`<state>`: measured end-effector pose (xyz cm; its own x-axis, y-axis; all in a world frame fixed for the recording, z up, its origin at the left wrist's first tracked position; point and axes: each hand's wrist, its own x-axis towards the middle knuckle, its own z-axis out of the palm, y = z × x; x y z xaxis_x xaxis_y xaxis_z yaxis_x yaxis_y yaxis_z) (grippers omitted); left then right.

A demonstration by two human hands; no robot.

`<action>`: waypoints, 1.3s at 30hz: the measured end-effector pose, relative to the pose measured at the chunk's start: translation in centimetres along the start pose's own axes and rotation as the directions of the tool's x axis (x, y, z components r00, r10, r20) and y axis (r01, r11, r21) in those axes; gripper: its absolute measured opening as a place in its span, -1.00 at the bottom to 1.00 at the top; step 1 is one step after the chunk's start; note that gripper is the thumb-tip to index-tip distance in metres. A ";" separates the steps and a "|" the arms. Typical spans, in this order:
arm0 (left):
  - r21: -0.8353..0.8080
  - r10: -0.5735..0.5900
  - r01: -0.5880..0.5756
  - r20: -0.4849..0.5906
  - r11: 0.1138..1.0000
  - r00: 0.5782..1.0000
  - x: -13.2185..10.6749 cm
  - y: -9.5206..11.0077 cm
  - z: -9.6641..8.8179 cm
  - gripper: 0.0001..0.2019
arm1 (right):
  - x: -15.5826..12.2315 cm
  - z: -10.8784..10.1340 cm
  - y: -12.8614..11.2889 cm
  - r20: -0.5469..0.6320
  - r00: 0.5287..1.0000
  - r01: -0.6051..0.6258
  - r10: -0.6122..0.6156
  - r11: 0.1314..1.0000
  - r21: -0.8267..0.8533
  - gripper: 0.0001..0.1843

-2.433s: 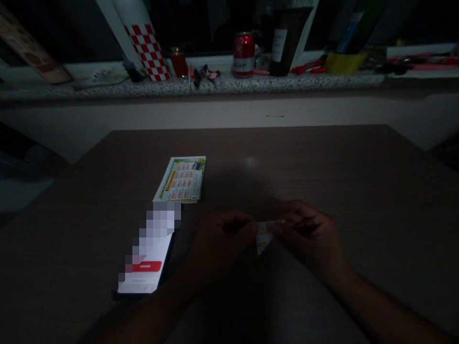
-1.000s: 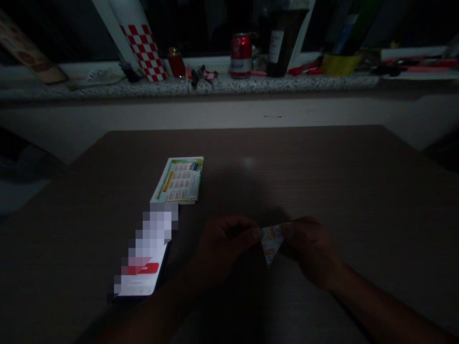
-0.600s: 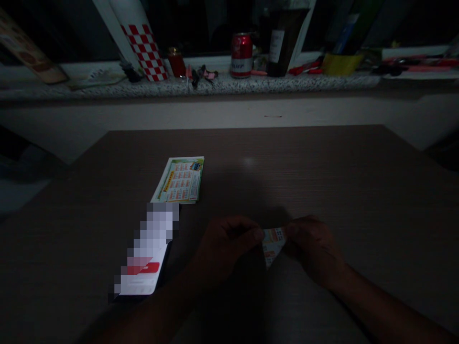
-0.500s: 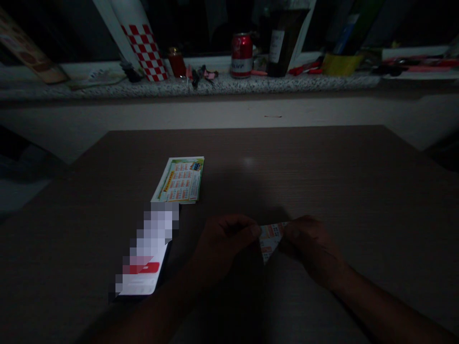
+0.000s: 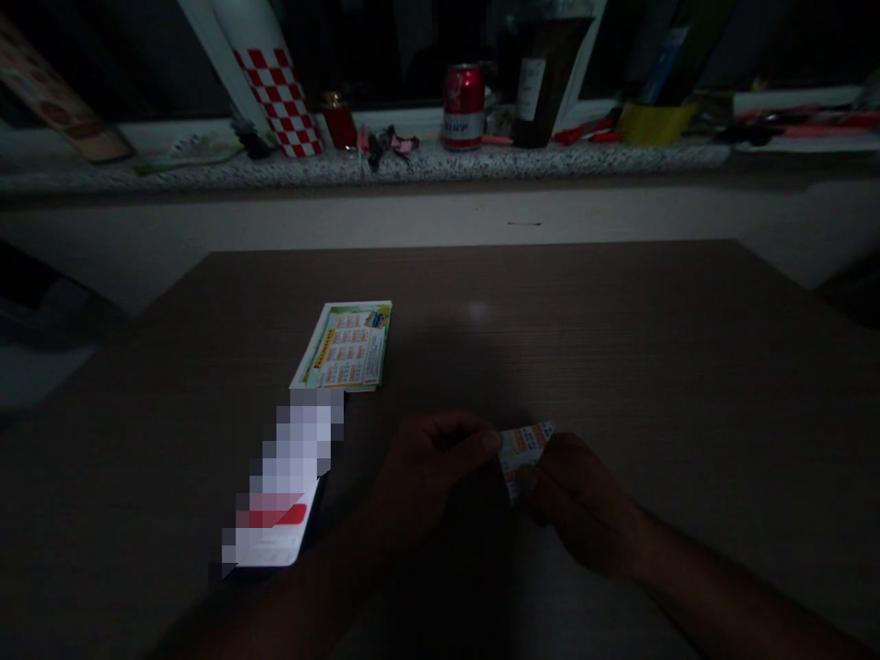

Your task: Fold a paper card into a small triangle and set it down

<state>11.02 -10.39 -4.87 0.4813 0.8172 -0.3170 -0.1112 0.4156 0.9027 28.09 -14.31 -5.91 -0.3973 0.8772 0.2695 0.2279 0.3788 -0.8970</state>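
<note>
The scene is dim. A small folded printed paper (image 5: 523, 444) sits just above the dark wooden table (image 5: 619, 330), between my two hands. My left hand (image 5: 430, 477) pinches its left edge with thumb and forefinger. My right hand (image 5: 577, 500) is closed on its lower right part, covering the lower corner. To the left a lit phone (image 5: 275, 513) lies flat on the table, and beyond it rests a stack of printed calendar cards (image 5: 346, 346).
A granite window ledge (image 5: 385, 165) runs behind the table. On it stand a red can (image 5: 463, 105), a dark bottle (image 5: 540, 78), a red-and-white checkered roll (image 5: 275, 87), a small red jar (image 5: 339, 119), and several small items at the right.
My right hand has slid down and toward me over the paper, hiding its lower point. The left hand keeps its pinch. Phone and cards have not moved.
</note>
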 end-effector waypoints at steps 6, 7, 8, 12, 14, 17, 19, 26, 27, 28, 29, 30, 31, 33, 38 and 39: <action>-0.035 0.020 -0.020 -0.007 0.999 1.000 0.1 0.2 -0.1 -0.86 | -0.1 0.1 0.4 0.035 0.996 0.082 -0.079 0.992 -0.095 -0.58; -0.041 0.023 -0.023 -0.005 0.999 1.000 0.1 0.2 -0.1 -0.87 | -0.1 0.2 0.5 0.031 0.996 0.086 -0.083 0.989 -0.121 -0.59; -0.046 0.026 -0.026 -0.001 0.999 1.000 0.1 0.3 -0.1 -0.88 | -0.1 0.3 0.6 0.020 0.996 0.091 -0.089 0.985 -0.148 -0.60; -0.043 0.032 -0.032 0.004 0.999 0.999 0.0 0.3 0.0 -0.89 | -0.1 0.5 0.7 -0.023 0.992 0.122 -0.128 0.977 -0.173 -0.58; -0.055 0.030 -0.030 -0.002 0.998 1.000 0.0 0.2 0.0 -0.88 | -0.1 0.5 0.7 0.003 0.993 0.120 -0.121 0.982 -0.148 -0.61; -0.095 0.014 -0.014 -0.003 0.995 1.000 0.1 0.1 -0.1 -0.86 | -0.1 0.5 0.8 0.014 0.996 0.090 -0.089 0.978 -0.187 -0.69; -0.122 0.001 -0.001 -0.007 0.993 1.000 0.2 0.1 -0.1 -0.86 | -0.1 0.5 0.8 -0.003 0.995 0.096 -0.099 0.971 -0.217 -0.69; -0.286 -0.066 0.066 0.007 0.956 0.998 0.3 0.6 0.3 -0.85 | 0.1 -0.3 0.3 -0.048 0.995 0.090 -0.089 0.995 0.030 -0.81; -0.306 -0.072 0.076 0.024 0.949 0.997 0.3 0.6 0.3 -0.85 | 0.1 -0.4 0.2 -0.067 0.995 0.077 -0.073 0.995 0.063 -0.83; -0.323 -0.079 0.089 0.043 0.942 0.996 0.3 0.7 0.3 -0.85 | 0.1 -0.6 0.1 -0.084 0.995 0.069 -0.062 0.994 0.087 -0.84; -0.335 -0.087 0.102 0.059 0.937 0.994 0.3 0.7 0.3 -0.85 | 0.1 -0.7 0.1 -0.096 0.994 0.065 -0.055 0.992 0.106 -0.84; -0.343 -0.094 0.113 0.071 0.933 0.993 0.3 0.7 0.3 -0.85 | 0.2 -0.8 0.1 -0.102 0.993 0.063 -0.051 0.991 0.121 -0.84; -0.351 -0.099 0.122 0.082 0.928 0.992 0.3 0.7 0.2 -0.85 | 0.2 -0.8 0.0 -0.104 0.993 0.062 -0.048 0.989 0.134 -0.85; -0.364 -0.104 0.134 0.102 0.922 0.989 0.4 0.7 0.1 -0.86 | 0.1 -0.9 0.0 -0.099 0.994 0.054 -0.040 0.988 0.144 -0.85; -0.364 -0.105 0.148 0.134 0.920 0.985 0.6 0.6 0.0 -0.83 | -0.1 -0.7 0.1 -0.116 0.993 0.018 -0.008 0.996 0.088 -0.83; -0.346 -0.093 0.125 0.109 0.930 0.990 0.5 0.6 0.0 -0.84 | -0.1 -0.6 0.2 -0.134 0.991 0.005 0.005 0.997 0.075 -0.84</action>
<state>11.23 -9.72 -4.52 0.5817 0.7265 -0.3657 -0.3442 0.6272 0.6986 28.70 -14.17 -5.88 -0.2733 0.9106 0.3098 0.1582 0.3603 -0.9193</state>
